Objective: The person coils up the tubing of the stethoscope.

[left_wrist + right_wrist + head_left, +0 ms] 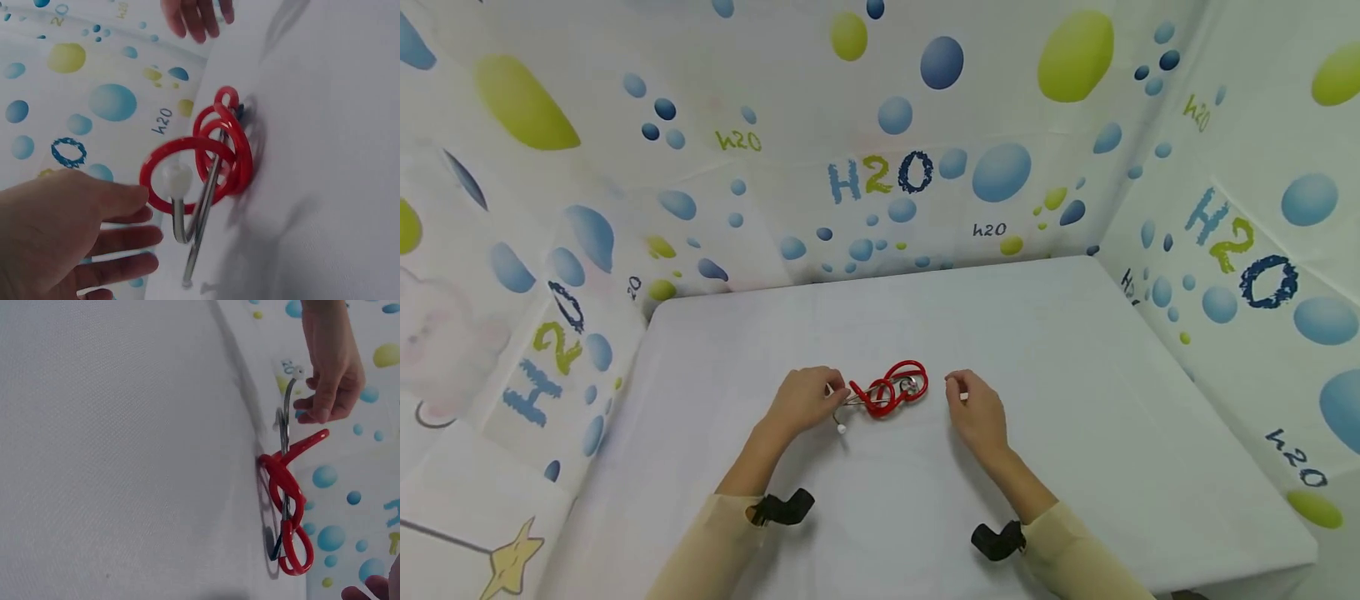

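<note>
A stethoscope [880,398] with red tubing lies coiled on the white table. Its metal ear tubes [206,194] point toward my left hand, and a white ear tip [175,180] stands up at the end of one. Among the red loops on the other side sits the round metal chest piece [910,384]. My left hand [808,398] hovers at the ear-tube end, fingers loosely bent, its thumb tip overlapping a red loop in the left wrist view. To the right of the coil, my right hand [979,410] is held with relaxed fingers, holding nothing.
The table [1075,467] has a white cover. Behind it and on both sides hang white sheets [805,100] printed with blue and green drops. Black wrist cameras [786,507] are fastened at both sleeve cuffs.
</note>
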{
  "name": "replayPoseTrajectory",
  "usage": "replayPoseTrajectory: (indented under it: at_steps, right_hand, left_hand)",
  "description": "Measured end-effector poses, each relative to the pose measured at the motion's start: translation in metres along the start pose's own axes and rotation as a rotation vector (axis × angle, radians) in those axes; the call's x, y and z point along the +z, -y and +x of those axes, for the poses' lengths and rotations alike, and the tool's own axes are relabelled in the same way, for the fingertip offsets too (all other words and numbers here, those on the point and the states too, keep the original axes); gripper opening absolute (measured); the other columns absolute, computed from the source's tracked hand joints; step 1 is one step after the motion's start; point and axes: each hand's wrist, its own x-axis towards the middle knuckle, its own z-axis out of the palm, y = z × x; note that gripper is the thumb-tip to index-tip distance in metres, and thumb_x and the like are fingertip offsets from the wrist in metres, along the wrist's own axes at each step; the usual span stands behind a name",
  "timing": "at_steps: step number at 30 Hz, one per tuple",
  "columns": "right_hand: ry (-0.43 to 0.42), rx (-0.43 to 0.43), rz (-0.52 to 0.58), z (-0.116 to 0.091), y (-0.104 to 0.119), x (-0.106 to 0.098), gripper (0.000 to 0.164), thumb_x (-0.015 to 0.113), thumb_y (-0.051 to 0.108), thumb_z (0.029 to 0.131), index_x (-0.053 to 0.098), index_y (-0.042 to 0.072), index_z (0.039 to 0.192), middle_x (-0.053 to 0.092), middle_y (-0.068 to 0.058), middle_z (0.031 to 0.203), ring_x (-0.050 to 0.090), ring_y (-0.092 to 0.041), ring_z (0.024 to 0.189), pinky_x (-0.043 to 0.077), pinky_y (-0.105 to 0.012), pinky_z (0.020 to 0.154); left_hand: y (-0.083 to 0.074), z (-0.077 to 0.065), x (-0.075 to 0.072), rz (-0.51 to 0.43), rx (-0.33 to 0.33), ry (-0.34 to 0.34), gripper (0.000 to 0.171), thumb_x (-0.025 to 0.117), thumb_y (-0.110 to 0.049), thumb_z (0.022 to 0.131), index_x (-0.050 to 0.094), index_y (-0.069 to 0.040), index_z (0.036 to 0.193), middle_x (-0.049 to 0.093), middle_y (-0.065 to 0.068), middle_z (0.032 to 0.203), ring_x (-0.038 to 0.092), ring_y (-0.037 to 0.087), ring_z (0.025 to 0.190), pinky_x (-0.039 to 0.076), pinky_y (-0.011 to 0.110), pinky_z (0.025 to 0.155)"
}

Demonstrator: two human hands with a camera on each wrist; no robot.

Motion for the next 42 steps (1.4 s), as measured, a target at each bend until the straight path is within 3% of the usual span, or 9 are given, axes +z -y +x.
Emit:
replayPoseTrajectory:
  at_steps: [7, 15, 20, 24, 31, 38, 42]
  right_hand:
    - [0.056, -0.176, -0.125, -0.007, 0.021, -0.006, 0.033, 0.045, 0.031, 0.091, 0.057, 0.014, 0.116, 0.057, -0.002, 0.119, 0.050, -0.022, 0.114, 0.042, -0.041, 0.092]
    - [0.035, -0.383, -0.245, -0.012, 0.031, -0.010, 0.043, 0.045, 0.031, 0.090, 0.048, 0.013, 0.129, 0.041, -0.008, 0.139, 0.034, -0.025, 0.131, 0.033, -0.043, 0.102]
    - [0.039, -0.406, -0.276, -0.013, 0.032, -0.010, 0.047, 0.043, 0.034, 0.091, 0.043, 0.015, 0.134, 0.036, -0.007, 0.143, 0.029, -0.025, 0.134, 0.030, -0.044, 0.104]
    - [0.032, -0.425, -0.293, -0.013, 0.031, -0.010, 0.049, 0.043, 0.035, 0.090, 0.040, 0.017, 0.136, 0.034, -0.008, 0.144, 0.027, -0.025, 0.135, 0.029, -0.045, 0.104]
    - [0.010, -0.462, -0.326, -0.010, 0.027, -0.012, 0.052, 0.044, 0.035, 0.089, 0.037, 0.017, 0.138, 0.030, -0.010, 0.146, 0.024, -0.028, 0.135, 0.027, -0.047, 0.104]
    - [0.022, -0.450, -0.335, -0.007, 0.022, -0.013, 0.052, 0.039, 0.036, 0.091, 0.033, 0.018, 0.140, 0.025, -0.007, 0.149, 0.020, -0.026, 0.137, 0.022, -0.045, 0.107]
    - [0.041, -0.459, -0.304, -0.007, 0.020, -0.012, 0.049, 0.043, 0.029, 0.091, 0.038, 0.016, 0.137, 0.035, -0.009, 0.143, 0.031, -0.026, 0.132, 0.029, -0.045, 0.103]
  left_hand:
    - [-0.016, -0.012, -0.010, 0.055, -0.092, -0.107, 0.015, 0.059, -0.030, 0.084, 0.066, -0.017, 0.083, 0.066, -0.004, 0.080, 0.057, 0.012, 0.068, 0.044, 0.034, 0.066]
    - [-0.030, -0.032, -0.015, 0.027, -0.152, -0.247, 0.013, 0.058, -0.025, 0.084, 0.066, -0.016, 0.088, 0.068, -0.002, 0.084, 0.058, 0.016, 0.070, 0.044, 0.039, 0.072]
    - [-0.029, -0.044, -0.013, -0.012, -0.197, -0.317, 0.013, 0.057, -0.022, 0.084, 0.066, -0.016, 0.091, 0.068, 0.002, 0.090, 0.061, 0.021, 0.079, 0.045, 0.039, 0.071]
    - [-0.023, -0.051, -0.007, -0.042, -0.221, -0.377, 0.023, 0.056, -0.023, 0.084, 0.063, -0.015, 0.105, 0.065, 0.007, 0.104, 0.060, 0.027, 0.093, 0.045, 0.043, 0.077]
    - [-0.006, -0.062, 0.009, 0.011, -0.144, -0.546, 0.052, 0.054, -0.021, 0.085, 0.041, -0.010, 0.134, 0.051, 0.015, 0.129, 0.048, 0.033, 0.115, 0.041, 0.051, 0.086]
    - [-0.004, -0.067, 0.017, 0.002, -0.141, -0.520, 0.057, 0.048, -0.027, 0.089, 0.030, -0.012, 0.141, 0.038, 0.014, 0.140, 0.037, 0.033, 0.126, 0.036, 0.052, 0.093]
    - [-0.006, -0.068, 0.022, -0.049, -0.136, -0.510, 0.047, 0.049, -0.025, 0.089, 0.043, -0.011, 0.133, 0.048, 0.013, 0.131, 0.045, 0.032, 0.119, 0.038, 0.051, 0.089]
